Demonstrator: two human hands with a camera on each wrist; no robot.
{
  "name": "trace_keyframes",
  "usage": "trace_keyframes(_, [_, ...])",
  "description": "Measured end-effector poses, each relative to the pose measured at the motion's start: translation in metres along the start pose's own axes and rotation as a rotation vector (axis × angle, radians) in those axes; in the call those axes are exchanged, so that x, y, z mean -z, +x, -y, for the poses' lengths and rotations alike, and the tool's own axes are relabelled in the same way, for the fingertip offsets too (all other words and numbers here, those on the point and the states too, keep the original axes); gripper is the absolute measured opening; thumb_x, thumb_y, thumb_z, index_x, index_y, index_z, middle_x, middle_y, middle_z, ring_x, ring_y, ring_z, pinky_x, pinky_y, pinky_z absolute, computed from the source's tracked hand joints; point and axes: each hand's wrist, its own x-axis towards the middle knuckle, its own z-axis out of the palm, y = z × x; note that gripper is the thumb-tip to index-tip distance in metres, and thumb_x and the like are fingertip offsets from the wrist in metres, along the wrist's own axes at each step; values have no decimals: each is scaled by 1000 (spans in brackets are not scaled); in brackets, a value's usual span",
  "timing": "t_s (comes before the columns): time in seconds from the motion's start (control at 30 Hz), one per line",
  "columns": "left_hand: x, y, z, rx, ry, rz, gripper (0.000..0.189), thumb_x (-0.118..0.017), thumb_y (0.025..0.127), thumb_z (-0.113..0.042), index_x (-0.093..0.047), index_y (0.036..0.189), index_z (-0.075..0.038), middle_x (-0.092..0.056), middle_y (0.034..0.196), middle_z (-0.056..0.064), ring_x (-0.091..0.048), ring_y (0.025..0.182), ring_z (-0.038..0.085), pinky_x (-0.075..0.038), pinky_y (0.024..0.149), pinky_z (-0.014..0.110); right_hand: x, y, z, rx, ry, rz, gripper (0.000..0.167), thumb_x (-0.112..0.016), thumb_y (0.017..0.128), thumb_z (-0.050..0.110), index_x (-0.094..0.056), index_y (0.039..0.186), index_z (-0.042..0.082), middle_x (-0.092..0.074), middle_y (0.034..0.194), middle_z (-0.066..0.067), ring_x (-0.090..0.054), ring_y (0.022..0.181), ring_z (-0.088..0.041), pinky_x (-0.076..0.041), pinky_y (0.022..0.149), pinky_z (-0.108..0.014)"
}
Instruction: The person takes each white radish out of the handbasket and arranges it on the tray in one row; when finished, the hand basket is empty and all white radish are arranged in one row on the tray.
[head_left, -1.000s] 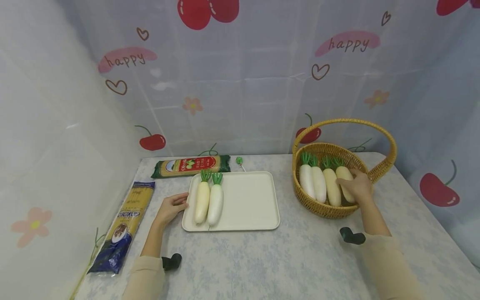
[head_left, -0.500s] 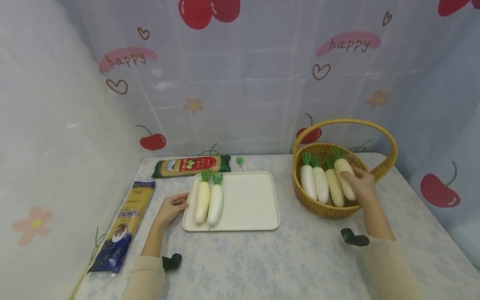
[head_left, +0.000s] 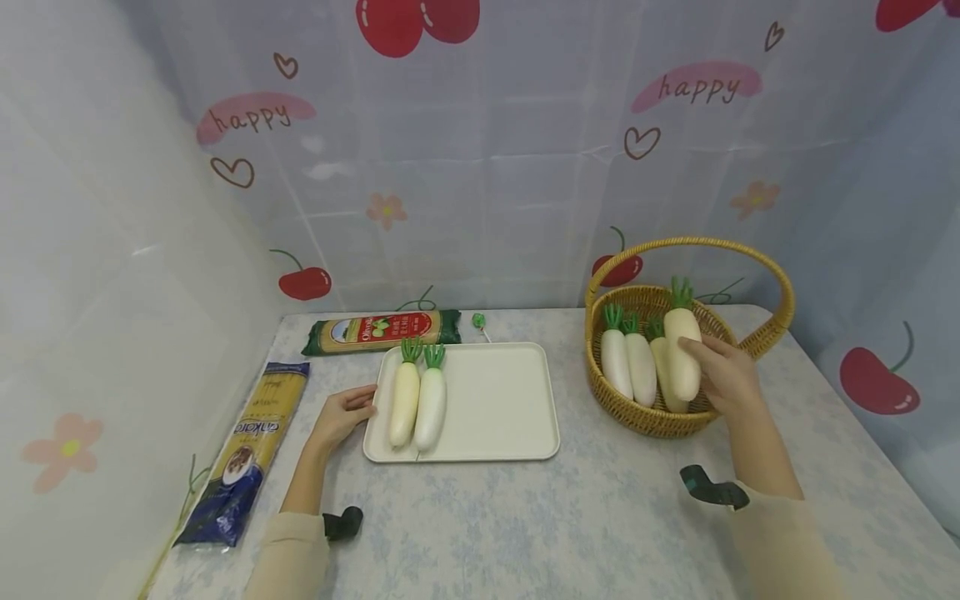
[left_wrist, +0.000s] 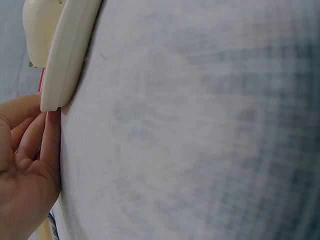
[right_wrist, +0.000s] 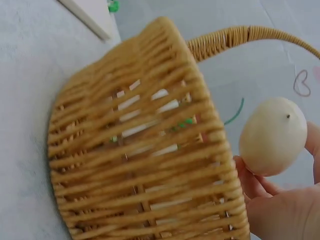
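Observation:
My right hand (head_left: pixel 726 371) grips a pale white radish (head_left: pixel 682 354) with a green top. It holds the radish upright above the woven basket (head_left: pixel 651 425), over the other radishes (head_left: pixel 640 371) inside. In the right wrist view the radish's rounded end (right_wrist: pixel 272 135) shows beyond the basket rim. On the left, my left hand (head_left: pixel 343 418) pinches the left rim of a cream tray (head_left: pixel 502 404). Its thumb lies at the rim's top and its fingers (left_wrist: pixel 50 142) are low by the table. Two radishes, one yellowish (head_left: pixel 405 407) and one whiter (head_left: pixel 431 410), lie side by side on the tray.
A green-ended pasta pack (head_left: pixel 382 331) lies behind the tray, with a small green lollipop (head_left: pixel 479 321) beside it. At far left is a blue and yellow pasta pack (head_left: pixel 247 454). The basket's tall handle (head_left: pixel 690 242) arches over it. A printed curtain stands behind.
The right hand has lifted the rightmost radish out of its row, shifting it slightly left and turning it more upright. The left hand and the tray have stayed put.

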Motion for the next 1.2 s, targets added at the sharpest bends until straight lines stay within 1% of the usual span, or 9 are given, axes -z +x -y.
trace_keyframes(0.13, [0,0,0,4,-8,3,46,-61,88,-1,-50,132,6,-51,132,25,-49,122,33,-49,82,17,-8,-8,0,-3,15,50,90,-66,88,33,-10,150,-1,-41,124,-2,-56,89,2,-51,76,-17])
trace_keyframes(0.27, [0,0,1,9,-4,3,46,-61,89,-1,-50,132,6,-50,133,25,-49,122,33,-49,82,16,-18,-15,-2,1,5,76,89,-65,89,32,-11,149,-3,-39,126,-3,-54,92,2,-50,78,-16])
trace_keyframes(0.4, [0,0,0,2,1,3,46,-61,89,-2,-50,132,7,-50,132,25,-49,123,34,-49,82,15,-28,-23,-3,5,4,106,87,-64,90,30,-10,149,-5,-35,133,-13,-57,90,2,-51,79,-18])
trace_keyframes(0.5, [1,0,0,-2,-4,5,46,-62,89,-2,-50,133,7,-50,132,25,-48,123,34,-48,81,14,-36,-29,-4,-2,-1,134,88,-63,91,30,-7,149,-4,-23,144,-23,-59,88,2,-52,79,-20])
trace_keyframes(0.6, [1,-1,0,-11,1,7,46,-62,89,-3,-49,133,7,-50,132,26,-48,123,35,-47,81,13,-43,-35,-4,3,-13,164,86,-61,92,29,-6,149,-4,-13,149,-26,-60,88,2,-52,79,-22])
trace_keyframes(0.7, [1,0,0,-11,7,1,46,-62,89,-3,-50,132,7,-51,131,25,-49,123,34,-47,80,13,-49,-40,-6,25,-38,186,83,-61,92,26,-8,149,-6,-21,145,-27,-61,89,0,-52,79,-23])
trace_keyframes(0.83, [1,1,0,-21,13,-1,46,-62,89,-3,-50,132,7,-52,131,25,-50,122,33,-48,80,13,-58,-46,-9,54,-102,189,79,-62,92,24,-15,147,-7,-39,133,-21,-61,90,-1,-52,78,-23])
trace_keyframes(1.03, [1,1,1,-21,0,-1,46,-62,89,-2,-50,132,7,-51,131,25,-49,122,34,-48,80,13,-75,-53,-18,100,-202,202,73,-63,91,26,-27,145,-5,-43,135,-24,-61,93,-3,-52,78,-24])
trace_keyframes(1.2, [1,0,0,-24,-2,7,46,-61,89,-2,-49,132,8,-50,132,26,-48,123,36,-48,81,13,-87,-56,-25,119,-255,184,68,-66,89,26,-35,142,-3,-55,124,-15,-61,89,-3,-51,74,-24])
